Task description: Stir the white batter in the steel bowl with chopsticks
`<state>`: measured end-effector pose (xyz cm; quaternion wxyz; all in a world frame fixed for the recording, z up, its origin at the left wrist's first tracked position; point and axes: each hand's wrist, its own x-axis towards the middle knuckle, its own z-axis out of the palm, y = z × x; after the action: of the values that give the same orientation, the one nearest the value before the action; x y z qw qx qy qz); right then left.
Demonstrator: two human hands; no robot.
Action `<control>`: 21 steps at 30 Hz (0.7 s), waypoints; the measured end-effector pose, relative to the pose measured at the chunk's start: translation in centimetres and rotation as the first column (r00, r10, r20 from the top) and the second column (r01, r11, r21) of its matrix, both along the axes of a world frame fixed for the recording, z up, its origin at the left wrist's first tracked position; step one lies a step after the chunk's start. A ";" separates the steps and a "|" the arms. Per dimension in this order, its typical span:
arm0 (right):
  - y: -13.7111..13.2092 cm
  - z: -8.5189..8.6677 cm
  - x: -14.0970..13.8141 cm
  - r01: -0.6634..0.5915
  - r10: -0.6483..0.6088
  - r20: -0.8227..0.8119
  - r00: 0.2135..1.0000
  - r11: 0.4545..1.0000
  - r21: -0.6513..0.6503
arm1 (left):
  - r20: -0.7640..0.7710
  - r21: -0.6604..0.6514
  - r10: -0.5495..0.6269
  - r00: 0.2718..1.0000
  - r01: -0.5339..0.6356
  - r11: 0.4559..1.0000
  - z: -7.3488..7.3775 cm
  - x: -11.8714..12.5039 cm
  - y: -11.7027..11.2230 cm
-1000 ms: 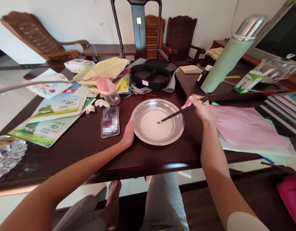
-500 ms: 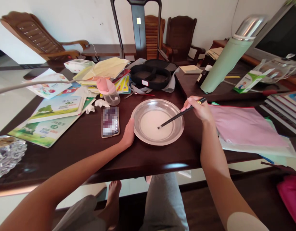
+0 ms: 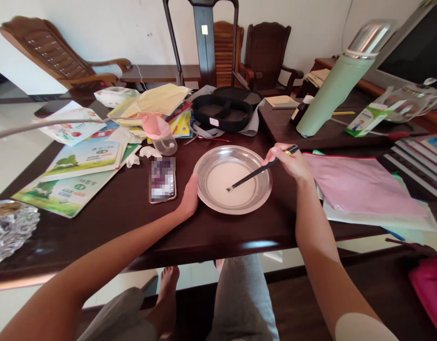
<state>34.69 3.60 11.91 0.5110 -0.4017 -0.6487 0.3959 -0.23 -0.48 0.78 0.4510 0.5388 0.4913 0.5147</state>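
A round metal basin (image 3: 233, 210) stands on the dark table, with a milky, pale liquid (image 3: 223, 177) in it. At the basin's left side my left hand (image 3: 190, 196) grips the rim, thumb along the edge and the other fingers mostly hidden beneath. My right hand (image 3: 291, 161) is closed around black chopsticks (image 3: 255, 173) with gold bands near the top. They slant down to the left over the basin, their tips in the liquid left of its middle. A phone (image 3: 163, 180) lies left of my left hand.
Workbooks (image 3: 79, 163), a pink-capped bottle (image 3: 159, 135) and crumpled tissues (image 3: 142, 155) are on the left. Behind the basin sits a black case (image 3: 221, 116). A pink folder (image 3: 363, 184), a green thermos (image 3: 339, 90) and stacked books (image 3: 417, 166) stand or lie on the right.
My right hand has shifted slightly left, and the chopstick tips have moved left through the liquid. My left hand and the basin stay where they were.
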 end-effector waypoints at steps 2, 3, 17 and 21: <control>0.0 0.1 -0.5 -0.023 0.023 0.042 0.999 1.000 -0.013 | -0.003 0.002 -0.001 1.000 0.001 1.000 -0.1 0.0 0.0; 0.0 0.2 -0.6 -0.004 0.005 0.054 0.999 1.000 -0.005 | -0.001 -0.002 -0.005 1.000 0.005 1.000 -0.2 0.0 0.0; 0.0 0.3 -0.3 0.017 -0.017 0.065 0.998 1.000 -0.005 | 0.001 -0.012 -0.015 1.000 0.015 1.000 -0.2 -0.1 0.0; 0.1 0.1 0.7 0.124 -0.124 -0.013 0.992 0.992 0.030 | 0.012 -0.006 -0.006 1.000 0.006 1.000 -0.5 0.0 0.1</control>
<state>35.40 3.75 12.02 0.5441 -0.4312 -0.6257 0.3557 -0.24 -0.35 0.32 0.4572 0.5359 0.4884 0.5150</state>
